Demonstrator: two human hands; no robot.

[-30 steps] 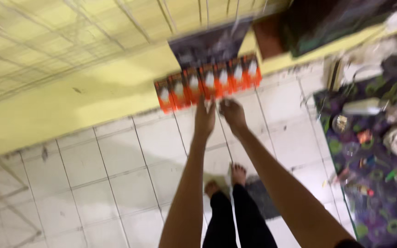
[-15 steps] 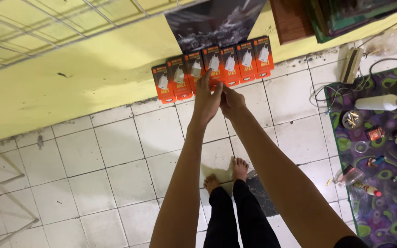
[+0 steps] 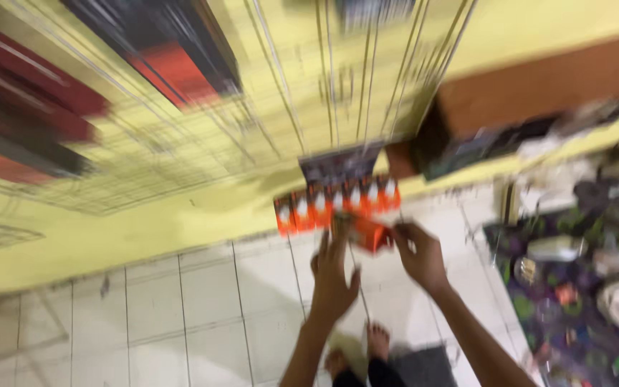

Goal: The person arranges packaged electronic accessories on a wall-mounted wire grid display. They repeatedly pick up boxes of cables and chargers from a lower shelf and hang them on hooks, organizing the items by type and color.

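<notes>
The left hand [image 3: 332,276] spreads its fingers wide, fingertips touching a small orange cardboard box [image 3: 368,233]; the right hand [image 3: 418,254] pinches that box's other end. Just above the fingertips, six matching orange boxes [image 3: 337,204] line the yellow wall [image 3: 145,229], though blur hides details.

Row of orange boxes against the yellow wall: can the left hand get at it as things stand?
Probably yes. The left hand is open, fingers up just below the row of orange boxes, nothing between. The right hand holds one orange box beside it. Blur hides contact.
</notes>
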